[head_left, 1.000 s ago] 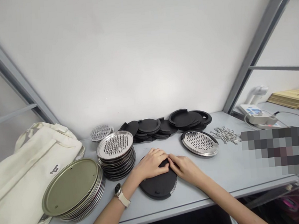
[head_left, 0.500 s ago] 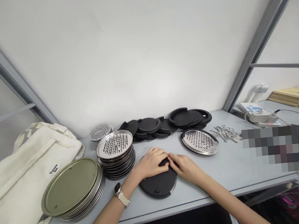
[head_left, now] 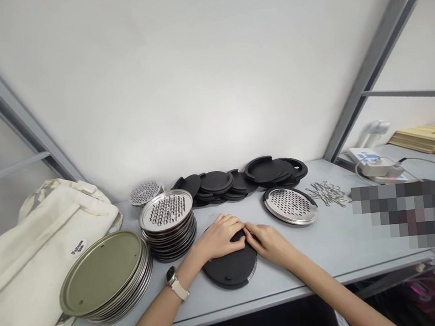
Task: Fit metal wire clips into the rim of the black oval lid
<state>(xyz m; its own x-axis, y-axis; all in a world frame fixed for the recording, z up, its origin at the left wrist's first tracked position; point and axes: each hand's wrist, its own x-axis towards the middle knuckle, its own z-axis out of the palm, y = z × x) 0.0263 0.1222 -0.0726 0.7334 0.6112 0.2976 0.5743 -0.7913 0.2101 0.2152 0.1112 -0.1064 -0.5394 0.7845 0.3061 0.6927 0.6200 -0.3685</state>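
Disc of matt black plastic (head_left: 230, 271): flat on the long pale-grey table (head_left: 338, 238), near its front edge, under both hands; silvery metal shows along its right side.
Left hand (head_left: 222, 236): laid over the disc's far part, fingers close together, thumb bent away from them; I cannot tell whether they pinch anything.
Right hand (head_left: 268, 242): at the disc's far right, fingers curled, tips close against the left hand's; what lies between thumb and forefinger is hidden.
Left wrist: round watch with a cream strap (head_left: 179, 289).
Left of the disc: tall stack of round black-rimmed pieces (head_left: 173, 245), topped by a silver metal grater plate; then a stack of round metal plates with an olive-green top (head_left: 105, 271), beside an off-white cloth bag (head_left: 38, 249).
Behind: overlapping round black plastic holders (head_left: 215, 182), by the white wall.
Right: round silver grater in a black rim (head_left: 290, 205), near a heap of bent wire pieces (head_left: 329, 193).
Far right: pale wooden boards (head_left: 423, 140), stacked.
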